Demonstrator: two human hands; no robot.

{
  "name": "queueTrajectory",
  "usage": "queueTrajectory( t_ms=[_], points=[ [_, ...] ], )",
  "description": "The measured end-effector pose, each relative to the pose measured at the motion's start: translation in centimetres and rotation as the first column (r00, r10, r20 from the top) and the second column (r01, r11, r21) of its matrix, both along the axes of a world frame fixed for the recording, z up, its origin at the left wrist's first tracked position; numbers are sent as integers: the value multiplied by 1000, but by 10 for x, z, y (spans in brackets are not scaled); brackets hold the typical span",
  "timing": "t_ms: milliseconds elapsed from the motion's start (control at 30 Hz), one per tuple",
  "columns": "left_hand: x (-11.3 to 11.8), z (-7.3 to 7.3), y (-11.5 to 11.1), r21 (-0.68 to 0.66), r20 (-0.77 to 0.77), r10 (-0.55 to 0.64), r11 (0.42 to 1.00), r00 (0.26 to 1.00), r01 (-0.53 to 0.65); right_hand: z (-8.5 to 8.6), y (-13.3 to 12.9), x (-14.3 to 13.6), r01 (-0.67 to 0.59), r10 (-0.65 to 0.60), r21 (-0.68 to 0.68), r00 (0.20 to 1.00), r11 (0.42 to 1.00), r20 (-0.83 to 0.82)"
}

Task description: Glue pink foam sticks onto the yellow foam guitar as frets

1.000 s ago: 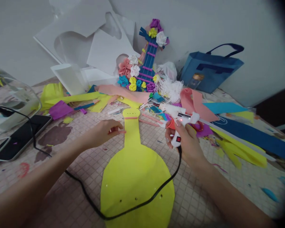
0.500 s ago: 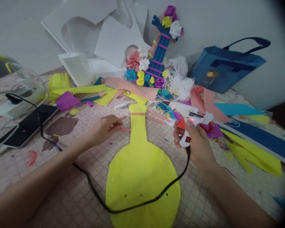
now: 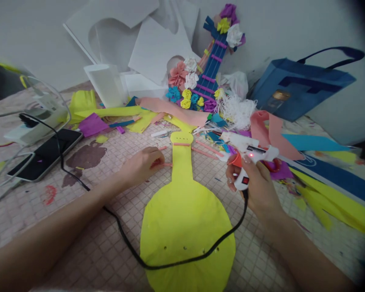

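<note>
Your left hand (image 3: pixel 144 166) was just beside the left edge of the yellow guitar-shaped cutout (image 3: pixel 187 215), its fingers curled over a pink strip (image 3: pixel 167 165) whose free end reached the neck; whether the fingertips pinched that strip or only rested over it, you could not have told from this view. Your right hand (image 3: pixel 258 182) was wrapped around the handle of a white glue gun (image 3: pixel 252 152), well to the right of the neck, its nozzle pointing away from you and leftward.

The cutout lay flat between your hands, its long axis running away from you: the round body sat nearest you, between your forearms, and the neck stretched out past your left fingertips. Your left hand was clearly the nearer one to that neck. The pink strip by its fingers lay crosswise to the axis, like the pink band (image 3: pixel 182 144) across the neck's far end.

More pink strips (image 3: pixel 205 150) lay between the neck and the gun. The black cord (image 3: pixel 170 265) looped from the gun's handle across the body, then passed by your left forearm.
</note>
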State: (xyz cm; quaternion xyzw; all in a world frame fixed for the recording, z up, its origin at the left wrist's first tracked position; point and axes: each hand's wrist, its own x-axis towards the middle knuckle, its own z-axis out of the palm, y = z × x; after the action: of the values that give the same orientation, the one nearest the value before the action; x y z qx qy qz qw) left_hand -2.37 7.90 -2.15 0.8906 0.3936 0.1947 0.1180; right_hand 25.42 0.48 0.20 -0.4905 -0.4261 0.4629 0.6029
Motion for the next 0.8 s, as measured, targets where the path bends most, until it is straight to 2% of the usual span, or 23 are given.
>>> queueTrajectory(
  t_ms=[200,400,633,800],
  points=[
    [-3,-2,2,-67,59,18,998,998,-14,-3,1,2,-13,13,25,1000,1000,-1],
    [-2,-3,4,-32,105,66,998,992,-63,-2,1,1,3,-3,9,1000,1000,8],
    [-14,12,9,-62,120,170,985,978,-164,0,-1,-1,7,-7,-5,1000,1000,21],
    [-22,18,9,-72,135,187,981,973,-179,0,-1,0,8,-7,-10,1000,1000,16]
  ],
)
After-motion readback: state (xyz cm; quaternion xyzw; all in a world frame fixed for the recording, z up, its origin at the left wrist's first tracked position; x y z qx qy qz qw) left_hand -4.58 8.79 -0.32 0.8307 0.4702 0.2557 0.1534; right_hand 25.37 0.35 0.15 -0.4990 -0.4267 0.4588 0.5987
